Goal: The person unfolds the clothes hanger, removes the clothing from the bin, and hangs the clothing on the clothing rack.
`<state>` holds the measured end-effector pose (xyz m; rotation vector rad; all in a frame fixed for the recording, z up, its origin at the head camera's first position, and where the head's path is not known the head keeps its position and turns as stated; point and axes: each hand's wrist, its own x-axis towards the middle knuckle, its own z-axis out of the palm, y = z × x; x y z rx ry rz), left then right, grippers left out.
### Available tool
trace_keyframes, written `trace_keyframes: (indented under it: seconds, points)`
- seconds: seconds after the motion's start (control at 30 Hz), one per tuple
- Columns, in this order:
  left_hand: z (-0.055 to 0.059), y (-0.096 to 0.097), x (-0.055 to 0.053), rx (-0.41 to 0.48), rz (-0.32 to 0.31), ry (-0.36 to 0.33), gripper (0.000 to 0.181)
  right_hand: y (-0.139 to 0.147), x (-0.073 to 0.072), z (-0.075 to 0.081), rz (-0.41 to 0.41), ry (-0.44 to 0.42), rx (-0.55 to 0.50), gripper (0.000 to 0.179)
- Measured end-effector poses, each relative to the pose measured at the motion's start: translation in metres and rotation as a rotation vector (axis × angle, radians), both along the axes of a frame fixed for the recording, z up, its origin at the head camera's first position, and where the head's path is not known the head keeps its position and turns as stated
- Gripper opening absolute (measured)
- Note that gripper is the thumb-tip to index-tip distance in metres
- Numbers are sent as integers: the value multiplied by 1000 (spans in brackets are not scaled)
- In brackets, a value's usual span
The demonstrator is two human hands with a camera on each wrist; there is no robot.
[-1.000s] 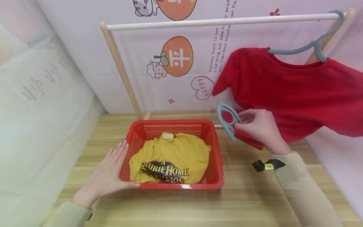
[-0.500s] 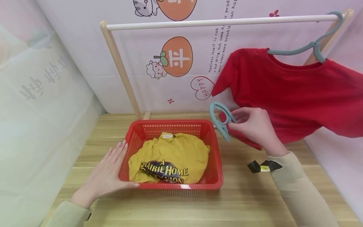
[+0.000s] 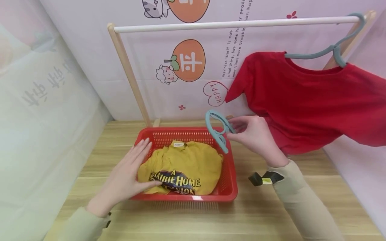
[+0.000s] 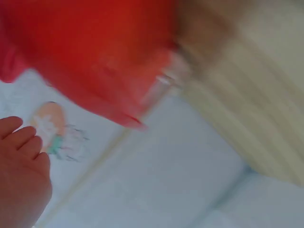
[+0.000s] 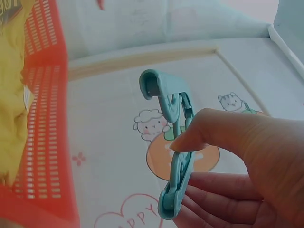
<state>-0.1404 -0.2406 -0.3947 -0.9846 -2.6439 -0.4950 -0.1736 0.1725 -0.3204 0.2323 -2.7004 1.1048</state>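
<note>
My right hand (image 3: 256, 139) pinches a folded blue-green clothes hanger (image 3: 218, 140) between thumb and fingers, over the right rim of a red plastic basket (image 3: 234, 180). The right wrist view shows this folding hanger (image 5: 179, 168) upright, thumb across its middle. A yellow T-shirt (image 3: 199, 157) with dark printed lettering lies crumpled in the basket. Over the basket's left side, my left hand (image 3: 125, 175) is spread with straight fingers, its thumb overlapping the shirt's edge in the head view. The left wrist view is blurred; part of the left hand (image 4: 23, 175) shows at its edge.
A clothes rack with a white bar (image 3: 193, 26) and wooden posts stands behind the basket. At its right end hangs a red T-shirt (image 3: 313, 97) on another blue-green hanger (image 3: 310, 56). Everything stands on a wood-grain table (image 3: 181, 222), with printed cloth walls around.
My right hand has carried the folded hanger leftward, from beside the basket to over its right rim. My left hand has come off the basket's left rim and moved right, over the basket.
</note>
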Motion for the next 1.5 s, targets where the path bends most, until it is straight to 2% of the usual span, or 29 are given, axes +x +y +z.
trace_keyframes:
  seconds: [0.13,0.27,0.4,0.57,0.83,1.0,1.13,1.33,1.43,1.5]
  points:
    - [18,26,-5,121,-99,89,104,-9,-2,-1,3,-24,5,39]
    - [31,47,-10,203,-156,149,97,-16,-3,-3,11,-31,12,39]
    - [37,67,-14,237,-201,181,93,-24,-3,-3,33,-33,17,38]
    - [41,90,-21,271,-237,224,84,-35,-3,-1,82,-24,14,35]
    - [40,114,-26,265,-146,151,60,-52,-4,1,146,-19,46,31]
    - [39,121,-31,263,-112,169,38,-59,-3,3,159,-19,40,25]
    - [37,122,-34,295,-95,184,27,-62,-2,4,159,-6,34,24]
    - [34,121,-37,387,-58,165,26,-63,0,3,177,50,-7,28]
    - [35,120,-40,464,-22,117,23,-62,2,3,198,76,-46,28]
    - [34,120,-42,528,-7,58,20,-61,2,3,216,103,-64,26]
